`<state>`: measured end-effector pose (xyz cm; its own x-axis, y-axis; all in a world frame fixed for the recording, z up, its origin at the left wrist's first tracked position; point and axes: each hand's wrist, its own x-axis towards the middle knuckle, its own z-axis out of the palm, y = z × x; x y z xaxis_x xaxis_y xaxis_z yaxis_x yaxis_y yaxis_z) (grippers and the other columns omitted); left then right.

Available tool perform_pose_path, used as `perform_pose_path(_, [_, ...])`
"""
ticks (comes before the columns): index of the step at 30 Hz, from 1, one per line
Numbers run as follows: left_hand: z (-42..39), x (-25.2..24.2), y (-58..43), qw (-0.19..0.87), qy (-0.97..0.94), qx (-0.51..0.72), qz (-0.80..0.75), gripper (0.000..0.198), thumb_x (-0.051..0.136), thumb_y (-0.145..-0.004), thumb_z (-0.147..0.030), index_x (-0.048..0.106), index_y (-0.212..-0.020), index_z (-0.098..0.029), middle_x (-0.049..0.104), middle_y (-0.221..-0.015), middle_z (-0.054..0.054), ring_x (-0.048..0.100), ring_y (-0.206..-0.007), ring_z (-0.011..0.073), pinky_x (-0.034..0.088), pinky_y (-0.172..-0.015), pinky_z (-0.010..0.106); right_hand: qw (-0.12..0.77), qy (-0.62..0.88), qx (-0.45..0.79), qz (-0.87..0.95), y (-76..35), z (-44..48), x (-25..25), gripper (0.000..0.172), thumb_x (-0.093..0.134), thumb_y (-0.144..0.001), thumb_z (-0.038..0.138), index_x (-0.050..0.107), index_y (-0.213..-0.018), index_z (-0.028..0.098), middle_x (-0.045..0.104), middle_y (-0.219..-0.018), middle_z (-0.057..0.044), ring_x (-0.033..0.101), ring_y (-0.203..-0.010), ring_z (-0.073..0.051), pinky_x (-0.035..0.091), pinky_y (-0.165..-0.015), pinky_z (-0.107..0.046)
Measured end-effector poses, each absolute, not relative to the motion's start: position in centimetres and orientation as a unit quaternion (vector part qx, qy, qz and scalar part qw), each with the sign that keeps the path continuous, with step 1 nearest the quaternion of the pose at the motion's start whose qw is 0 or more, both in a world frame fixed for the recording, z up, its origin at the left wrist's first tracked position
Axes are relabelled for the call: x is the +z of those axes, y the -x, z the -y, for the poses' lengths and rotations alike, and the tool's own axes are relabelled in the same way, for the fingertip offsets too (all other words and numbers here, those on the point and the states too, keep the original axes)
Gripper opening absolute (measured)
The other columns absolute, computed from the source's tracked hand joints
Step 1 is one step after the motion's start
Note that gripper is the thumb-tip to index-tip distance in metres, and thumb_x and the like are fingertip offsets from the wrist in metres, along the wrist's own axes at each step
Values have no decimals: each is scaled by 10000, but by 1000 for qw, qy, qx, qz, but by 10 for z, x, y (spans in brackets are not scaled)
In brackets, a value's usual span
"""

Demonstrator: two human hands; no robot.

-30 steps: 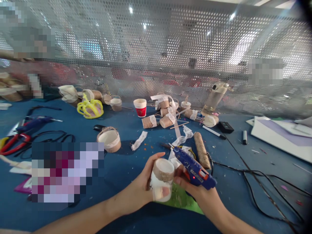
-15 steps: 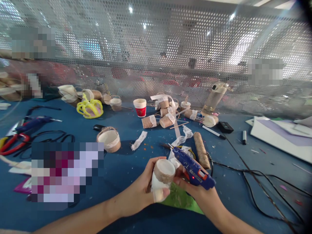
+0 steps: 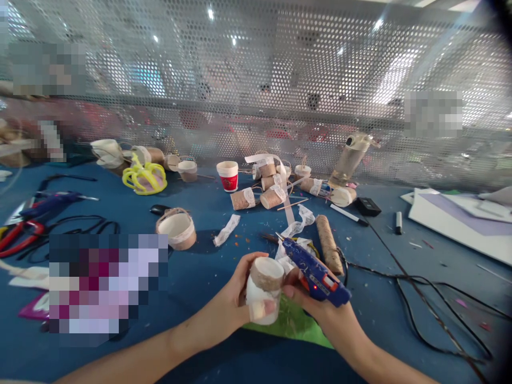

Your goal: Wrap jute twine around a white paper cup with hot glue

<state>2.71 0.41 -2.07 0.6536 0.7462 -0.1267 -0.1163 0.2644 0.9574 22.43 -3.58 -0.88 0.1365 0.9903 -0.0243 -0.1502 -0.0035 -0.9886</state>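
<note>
My left hand (image 3: 234,301) is wrapped round a small paper cup (image 3: 264,285) with a band of brown twine at its rim and white lace lower down; it is held above a green sheet (image 3: 296,325). My right hand (image 3: 316,306) grips a blue hot glue gun (image 3: 316,272), its nozzle pointing up and to the left, away from the cup. The right fingertips touch the side of the cup. A red light glows on the gun's body.
A blue table (image 3: 208,272) holds several twine-wrapped cups (image 3: 176,228), a red-and-white cup (image 3: 228,176), a yellow crown shape (image 3: 144,177), a twine roll (image 3: 328,244), lace strips, a clear bottle (image 3: 350,160), red-handled scissors (image 3: 20,237), black cables (image 3: 420,290), white boards at right. A perforated metal screen (image 3: 256,80) stands behind.
Both hands, the cup and the glue gun have shifted slightly left and up in the view; the grips have stayed the same.
</note>
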Motion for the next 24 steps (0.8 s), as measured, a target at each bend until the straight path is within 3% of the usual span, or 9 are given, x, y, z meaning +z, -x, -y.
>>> perform_pose_path(10, [1, -12, -29, 737, -555, 267, -279, 662, 692, -873, -369, 270, -1379, -310, 482, -1341, 75, 478, -1220, 245, 356, -1030, 412, 558, 489, 516, 428, -225, 37, -14, 300, 893, -641, 295, 629, -760, 216, 682, -739, 12, 636, -726, -176, 547, -730, -288])
perform_pose_path(17, [-5, -9, -26, 723, -517, 327, -321, 674, 801, -769, -336, 421, -1324, -306, 581, -1199, 30, 564, -1119, 234, 430, -955, 349, 561, 492, 492, 449, -228, 36, -12, 226, 845, -712, 305, 648, -783, 220, 688, -775, -1, 653, -731, -177, 558, -725, -291])
perform_pose_path(24, [-10, -10, -16, 765, -442, 399, -246, 779, 803, -739, -353, 438, -1424, -288, 678, -1125, 83, 665, -1008, 288, 516, -780, 334, 556, 518, 449, 470, -235, 31, -11, 198, 835, -727, 333, 687, -800, 223, 697, -777, -18, 669, -722, -188, 564, -674, -287])
